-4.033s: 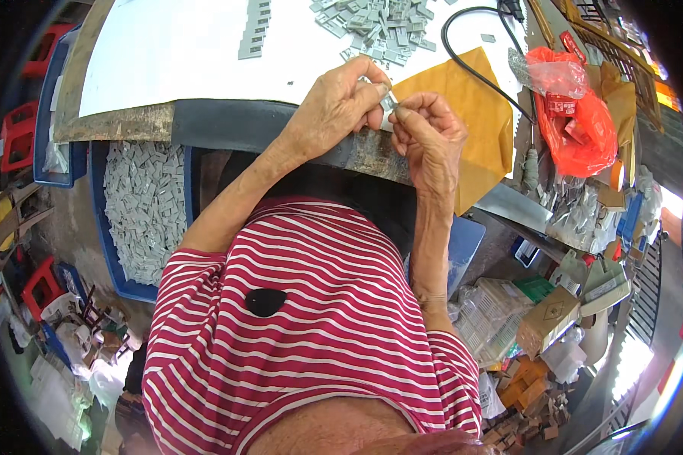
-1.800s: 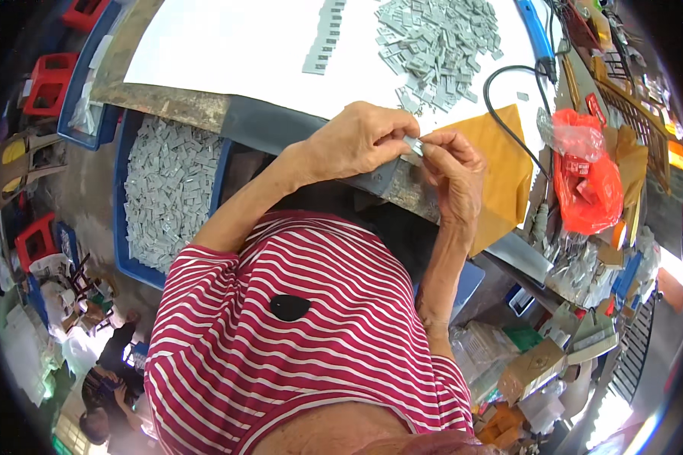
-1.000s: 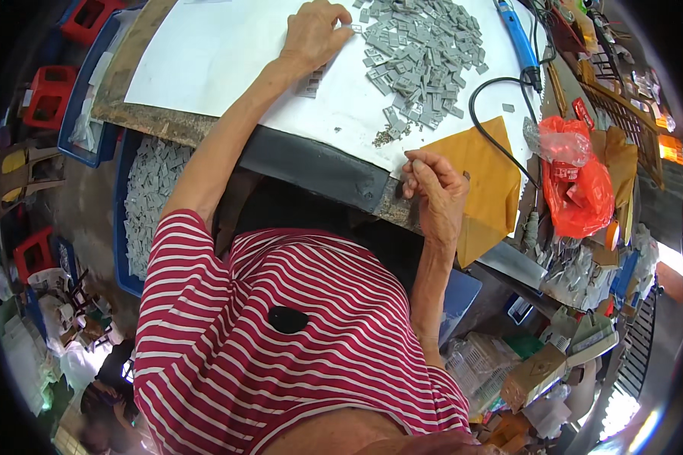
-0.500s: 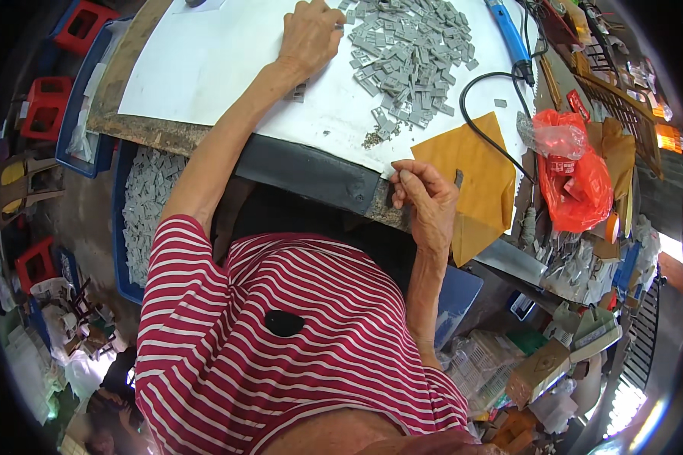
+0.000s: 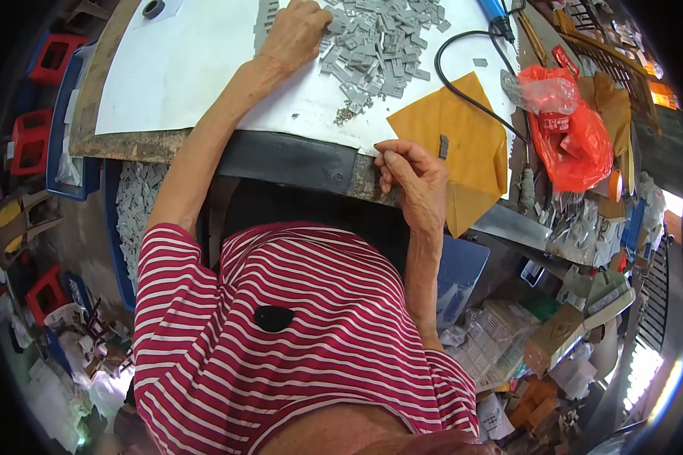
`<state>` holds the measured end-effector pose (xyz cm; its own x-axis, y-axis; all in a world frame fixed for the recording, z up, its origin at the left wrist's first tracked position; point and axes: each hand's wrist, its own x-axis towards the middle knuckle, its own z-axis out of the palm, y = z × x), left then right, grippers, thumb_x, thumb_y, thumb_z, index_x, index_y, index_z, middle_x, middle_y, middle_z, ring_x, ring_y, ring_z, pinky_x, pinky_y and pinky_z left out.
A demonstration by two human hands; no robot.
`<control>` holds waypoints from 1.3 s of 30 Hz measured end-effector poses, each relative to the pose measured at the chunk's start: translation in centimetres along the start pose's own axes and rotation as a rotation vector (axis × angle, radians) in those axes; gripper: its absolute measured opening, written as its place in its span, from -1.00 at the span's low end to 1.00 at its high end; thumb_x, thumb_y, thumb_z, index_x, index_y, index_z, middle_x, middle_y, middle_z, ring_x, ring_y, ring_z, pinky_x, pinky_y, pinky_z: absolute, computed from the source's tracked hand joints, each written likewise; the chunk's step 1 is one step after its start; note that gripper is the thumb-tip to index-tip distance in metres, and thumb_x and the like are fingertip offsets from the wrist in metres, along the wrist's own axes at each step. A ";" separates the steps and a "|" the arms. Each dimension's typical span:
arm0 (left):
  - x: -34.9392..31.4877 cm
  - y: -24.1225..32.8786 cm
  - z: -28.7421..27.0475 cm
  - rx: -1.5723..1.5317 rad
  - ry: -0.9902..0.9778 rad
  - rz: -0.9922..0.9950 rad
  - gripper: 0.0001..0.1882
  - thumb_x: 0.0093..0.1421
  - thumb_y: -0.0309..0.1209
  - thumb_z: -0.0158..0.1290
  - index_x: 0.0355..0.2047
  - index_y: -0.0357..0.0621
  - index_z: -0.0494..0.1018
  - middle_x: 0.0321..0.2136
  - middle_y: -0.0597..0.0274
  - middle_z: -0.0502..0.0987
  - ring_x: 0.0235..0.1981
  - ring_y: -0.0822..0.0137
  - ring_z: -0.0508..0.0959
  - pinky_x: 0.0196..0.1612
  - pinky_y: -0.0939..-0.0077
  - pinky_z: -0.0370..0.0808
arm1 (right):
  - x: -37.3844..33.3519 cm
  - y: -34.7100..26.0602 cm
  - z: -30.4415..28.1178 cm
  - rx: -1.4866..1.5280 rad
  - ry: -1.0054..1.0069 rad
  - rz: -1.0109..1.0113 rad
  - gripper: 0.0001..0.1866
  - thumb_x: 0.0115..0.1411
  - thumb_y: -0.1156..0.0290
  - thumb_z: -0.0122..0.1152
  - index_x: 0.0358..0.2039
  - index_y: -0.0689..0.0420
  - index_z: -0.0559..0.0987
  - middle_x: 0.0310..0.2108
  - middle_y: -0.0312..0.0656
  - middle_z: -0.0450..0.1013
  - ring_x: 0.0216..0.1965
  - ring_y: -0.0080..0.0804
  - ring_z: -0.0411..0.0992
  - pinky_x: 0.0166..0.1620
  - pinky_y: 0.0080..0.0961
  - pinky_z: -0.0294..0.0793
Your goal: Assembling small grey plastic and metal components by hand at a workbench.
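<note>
My left hand is bent over the white sheet at the left side of a heap of small flat grey plastic pieces. Its fingers curl downward, and their tips are hidden. Just left of it more grey pieces lie lined up. My right hand hovers by the table's front edge with thumb and forefinger pressed together. Anything in that pinch is too small to make out. A small cluster of tiny brownish parts lies on the sheet near it.
A yellow-brown envelope lies right of my right hand, crossed by a black cable from a blue tool. Farther right is a red plastic bag. A blue crate of grey pieces stands below the table's left side.
The whole view has shifted, so the table sits higher and more to the left. The lined-up grey pieces left of my left hand now show. My right hand keeps its pinch.
</note>
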<state>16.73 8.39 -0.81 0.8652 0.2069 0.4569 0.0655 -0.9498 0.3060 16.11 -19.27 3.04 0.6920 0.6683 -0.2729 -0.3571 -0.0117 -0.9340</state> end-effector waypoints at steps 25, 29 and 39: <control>-5.1 5.4 -2.8 -0.290 -0.059 -0.122 -0.69 0.06 -0.48 0.01 -0.15 -0.23 0.39 -0.30 0.14 0.43 -0.41 0.30 0.41 -0.31 0.51 0.40 | 0.0 -1.9 -7.1 -0.637 0.489 -0.241 -0.84 0.11 0.49 0.05 -0.33 0.28 0.52 -0.54 -0.31 0.41 -0.60 -0.69 0.28 -0.52 -0.76 0.27; -5.2 5.7 -2.7 -0.351 -0.060 -0.128 -0.68 -0.02 -0.53 0.04 -0.20 -0.29 0.37 -0.33 0.03 0.42 -0.33 0.11 0.44 -0.23 0.35 0.37 | 1.2 -1.6 -7.6 -0.829 0.402 -0.320 -0.88 0.05 0.51 0.06 -0.39 0.27 0.49 -0.45 -0.13 0.41 -0.48 -0.40 0.40 -0.40 -0.56 0.36; -5.8 5.6 -3.0 -0.335 -0.061 -0.121 -0.67 0.05 -0.54 -0.01 -0.12 -0.22 0.38 -0.31 0.16 0.41 -0.43 0.35 0.40 -0.32 0.55 0.40 | 1.7 -1.4 -6.9 -1.372 0.230 -0.638 -0.95 0.01 0.57 0.07 -0.46 0.21 0.41 -0.50 -0.08 0.29 -0.48 -0.11 0.37 -0.47 -0.29 0.34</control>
<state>10.62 2.54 0.77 0.8901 0.2885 0.3529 0.0108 -0.7874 0.6164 22.14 -23.22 2.30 0.6258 0.7036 0.3367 0.7763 -0.5198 -0.3566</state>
